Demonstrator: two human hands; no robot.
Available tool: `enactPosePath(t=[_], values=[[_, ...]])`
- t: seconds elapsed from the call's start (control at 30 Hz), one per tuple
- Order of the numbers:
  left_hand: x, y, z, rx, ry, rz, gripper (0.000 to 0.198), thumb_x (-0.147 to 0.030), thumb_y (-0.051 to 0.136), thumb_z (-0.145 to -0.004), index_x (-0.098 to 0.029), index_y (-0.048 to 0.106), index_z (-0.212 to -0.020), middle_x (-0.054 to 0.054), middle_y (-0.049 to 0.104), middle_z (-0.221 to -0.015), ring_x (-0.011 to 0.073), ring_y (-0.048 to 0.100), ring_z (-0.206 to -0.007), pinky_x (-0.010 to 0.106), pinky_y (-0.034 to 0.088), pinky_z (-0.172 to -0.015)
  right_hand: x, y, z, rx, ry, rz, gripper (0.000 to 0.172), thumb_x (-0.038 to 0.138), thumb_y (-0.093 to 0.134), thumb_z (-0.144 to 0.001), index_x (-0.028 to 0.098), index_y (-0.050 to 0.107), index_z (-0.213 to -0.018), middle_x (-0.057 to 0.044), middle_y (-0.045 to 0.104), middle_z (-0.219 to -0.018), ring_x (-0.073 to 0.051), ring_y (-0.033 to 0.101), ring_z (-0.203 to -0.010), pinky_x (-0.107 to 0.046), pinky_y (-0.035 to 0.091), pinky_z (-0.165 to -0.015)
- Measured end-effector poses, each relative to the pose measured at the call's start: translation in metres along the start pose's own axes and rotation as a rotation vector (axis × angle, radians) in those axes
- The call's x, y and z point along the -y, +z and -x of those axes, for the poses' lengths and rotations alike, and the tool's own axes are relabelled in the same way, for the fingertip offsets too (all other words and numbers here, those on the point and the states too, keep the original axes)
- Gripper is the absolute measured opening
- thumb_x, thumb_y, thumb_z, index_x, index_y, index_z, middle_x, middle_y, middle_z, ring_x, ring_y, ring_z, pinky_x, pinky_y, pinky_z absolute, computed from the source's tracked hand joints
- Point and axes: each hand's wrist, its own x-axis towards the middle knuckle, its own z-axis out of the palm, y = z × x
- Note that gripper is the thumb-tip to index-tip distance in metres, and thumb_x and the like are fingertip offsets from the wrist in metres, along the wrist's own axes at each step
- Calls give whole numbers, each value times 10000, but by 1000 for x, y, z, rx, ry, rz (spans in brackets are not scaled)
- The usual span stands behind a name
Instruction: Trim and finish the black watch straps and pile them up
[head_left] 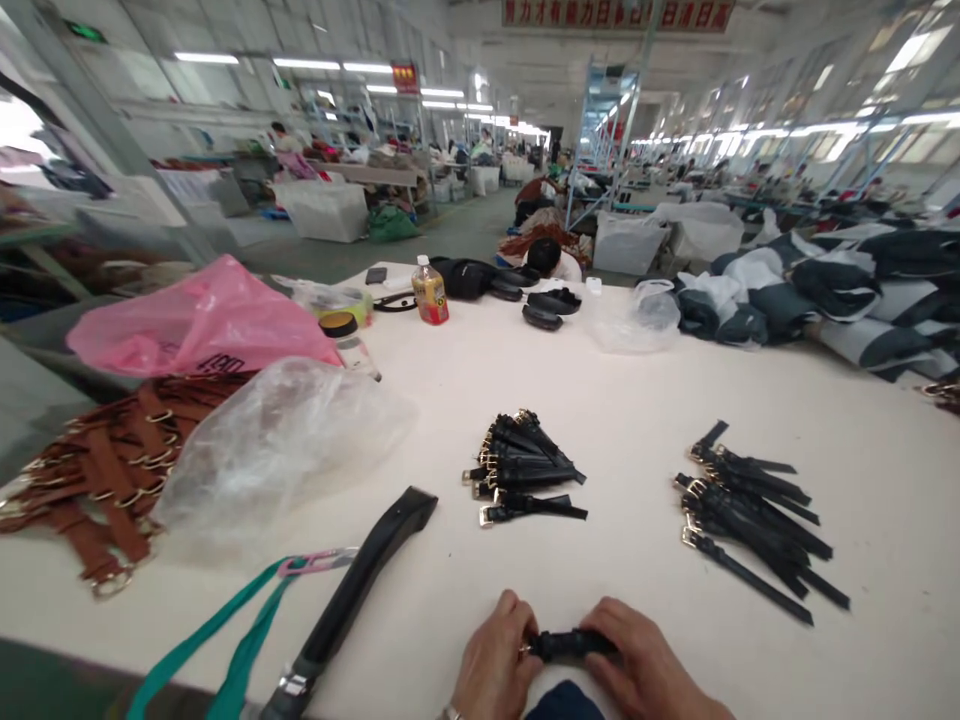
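Near the front edge of the table, a short black buckle strap [564,644] is held between my two hands. My left hand [496,655] pinches its buckle end, and my right hand [637,655] grips the other end. Fingers cover both ends of the strap. Straight ahead lies a fanned pile of black buckle straps [525,455], with gold-coloured buckles toward the left. Another pile of such straps [757,520] spreads out to the right. Left of my hands rests a long black strap [360,590] with a metal piece at its near end.
A teal ribbon [247,640] with a pink clip lies left. Beyond are a clear plastic bag [277,450], brown straps [112,460], a pink bag [210,325], a jar [349,345] and a drink bottle [430,292]. Dark-and-white bundles [825,290] fill the back right. A person's head [544,257] shows behind the table.
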Motion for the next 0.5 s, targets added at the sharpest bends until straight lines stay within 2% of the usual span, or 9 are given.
enactPosePath(t=[0.1,0.2,0.33,0.5], values=[[2,-6,-1,7,-19,78,221,-110,511,-602,-222,515,-794,-46,531,-760,116,468,-719,245,316,-658,2,5,-2,11,6,-1,196,325,512,-804,205,563,-950,-41,579,-843,-175,543,-778,-276,419,-689],[5,-10,-4,67,-51,205,195,-122,527,-554,-204,525,-731,-63,508,-622,109,471,-620,233,322,-576,2,15,-4,-17,0,-19,235,361,515,-810,203,558,-979,-45,584,-863,-177,546,-790,-275,407,-695],[10,-10,-6,145,-125,432,181,-166,475,-574,-183,498,-753,-62,505,-575,108,504,-483,223,356,-454,8,27,-12,-43,-9,-66,242,407,492,-831,201,573,-928,-30,585,-790,-158,540,-716,-255,401,-650],[12,-13,-3,158,-145,619,171,-200,505,-558,-183,469,-725,-72,494,-510,106,500,-445,241,399,-469,19,38,-19,-124,-89,-111,304,458,437,-857,192,559,-938,-39,591,-777,-150,537,-699,-245,406,-640]])
